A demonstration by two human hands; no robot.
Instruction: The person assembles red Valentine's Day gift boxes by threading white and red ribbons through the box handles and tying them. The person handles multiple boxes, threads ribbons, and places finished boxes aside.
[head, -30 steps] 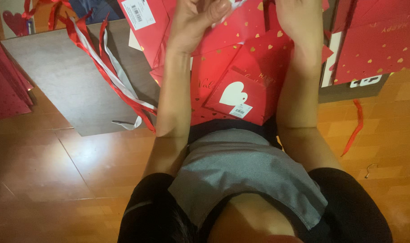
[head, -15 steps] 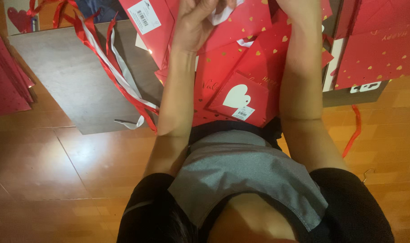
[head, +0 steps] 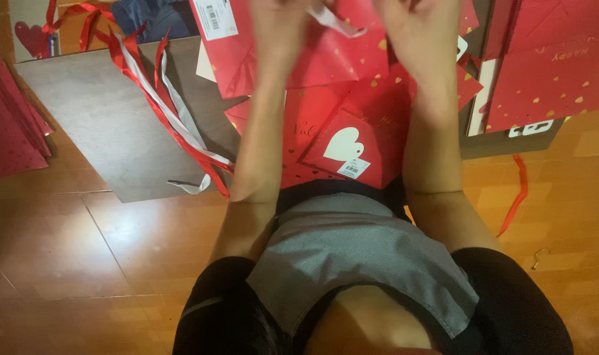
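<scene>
Left hand and right hand apparently pinch a white ribbon over red gift bags, fingers cropped

A white rectangular barcode label sits on a red paper gift bag at top. Below, a small white barcode sticker lies beside a white heart on a folded red bag. Another gold-hearted red bag lies right.
</scene>
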